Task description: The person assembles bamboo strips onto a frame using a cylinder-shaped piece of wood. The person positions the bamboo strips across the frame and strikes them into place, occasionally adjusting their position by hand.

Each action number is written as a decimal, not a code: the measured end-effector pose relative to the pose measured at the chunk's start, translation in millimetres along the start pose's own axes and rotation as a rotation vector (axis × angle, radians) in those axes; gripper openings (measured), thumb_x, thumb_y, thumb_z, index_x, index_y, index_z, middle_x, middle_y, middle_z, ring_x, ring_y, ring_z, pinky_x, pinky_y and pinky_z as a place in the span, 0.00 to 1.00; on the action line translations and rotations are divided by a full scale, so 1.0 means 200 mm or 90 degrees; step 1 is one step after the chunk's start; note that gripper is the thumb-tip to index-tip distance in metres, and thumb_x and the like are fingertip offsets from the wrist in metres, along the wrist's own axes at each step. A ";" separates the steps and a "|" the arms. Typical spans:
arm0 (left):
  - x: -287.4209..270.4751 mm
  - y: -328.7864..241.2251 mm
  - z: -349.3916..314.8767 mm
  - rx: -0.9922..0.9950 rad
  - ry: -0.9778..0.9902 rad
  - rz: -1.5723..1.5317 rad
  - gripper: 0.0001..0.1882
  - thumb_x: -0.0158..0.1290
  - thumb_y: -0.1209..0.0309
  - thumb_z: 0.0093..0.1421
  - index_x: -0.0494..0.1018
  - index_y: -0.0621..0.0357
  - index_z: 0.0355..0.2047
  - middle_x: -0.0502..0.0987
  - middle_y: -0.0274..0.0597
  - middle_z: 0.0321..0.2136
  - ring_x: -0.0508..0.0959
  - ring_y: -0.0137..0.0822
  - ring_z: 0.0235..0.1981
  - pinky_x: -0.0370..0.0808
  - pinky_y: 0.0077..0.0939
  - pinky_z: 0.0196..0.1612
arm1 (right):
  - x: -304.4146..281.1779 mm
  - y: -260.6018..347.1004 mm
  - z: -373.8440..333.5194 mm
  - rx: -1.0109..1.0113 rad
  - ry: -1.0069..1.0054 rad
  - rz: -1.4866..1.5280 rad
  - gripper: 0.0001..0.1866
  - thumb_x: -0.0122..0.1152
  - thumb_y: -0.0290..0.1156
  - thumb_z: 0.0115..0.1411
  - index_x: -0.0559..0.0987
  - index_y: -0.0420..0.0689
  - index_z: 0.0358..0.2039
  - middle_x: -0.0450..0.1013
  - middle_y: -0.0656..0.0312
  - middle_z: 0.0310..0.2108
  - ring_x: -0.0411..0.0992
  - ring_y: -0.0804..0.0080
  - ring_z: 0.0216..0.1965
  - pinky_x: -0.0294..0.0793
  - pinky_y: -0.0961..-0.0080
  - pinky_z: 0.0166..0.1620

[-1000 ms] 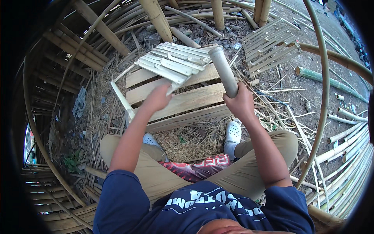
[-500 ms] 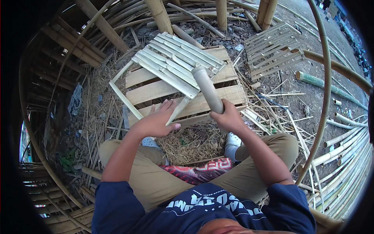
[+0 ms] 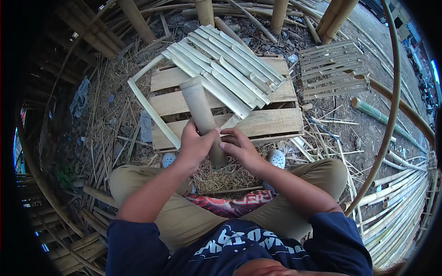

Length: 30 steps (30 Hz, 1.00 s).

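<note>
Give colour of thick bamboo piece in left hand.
Thick bamboo piece: dull greyish tan, clearest in head view.

Tube (image 3: pixel 198 103): pale bamboo, cylindrical, browner toward its near end. It is held off the ground, tilted, far end leaning left and in view overlapping the near left part of the panel (image 3: pixel 230 64).

Panel: light split-bamboo slats (image 3: pixel 239 76), side by side, running from far left to near right, some with rounded ends overlapping midway. It lies askew on the bench (image 3: pixel 271 120). A bent strip (image 3: pixel 154 112) borders an unfilled left portion (near corner hidden from view).
</note>
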<state>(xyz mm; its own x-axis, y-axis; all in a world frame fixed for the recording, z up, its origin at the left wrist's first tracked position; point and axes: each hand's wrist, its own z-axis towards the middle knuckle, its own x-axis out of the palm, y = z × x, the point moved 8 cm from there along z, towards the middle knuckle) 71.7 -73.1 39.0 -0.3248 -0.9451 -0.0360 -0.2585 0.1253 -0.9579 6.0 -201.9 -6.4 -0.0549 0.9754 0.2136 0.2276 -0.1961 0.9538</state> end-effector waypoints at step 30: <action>-0.98 0.11 0.30 -0.186 -0.224 -0.332 0.24 0.55 0.73 0.39 0.73 0.58 0.41 0.72 0.42 0.38 0.72 0.44 0.42 0.69 0.44 0.55 | 0.00 -0.42 0.28 0.198 -0.141 0.302 0.16 0.63 0.23 0.66 0.69 0.46 0.50 0.78 0.54 0.50 0.77 0.61 0.54 0.79 0.59 0.54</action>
<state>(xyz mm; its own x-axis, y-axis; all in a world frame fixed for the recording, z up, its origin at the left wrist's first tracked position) 184.9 97.0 7.5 0.2098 -0.9394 0.2712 -0.5508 -0.3427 -0.7610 41.4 -178.9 -98.9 0.3179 0.7931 0.5195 0.4531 -0.6084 0.6516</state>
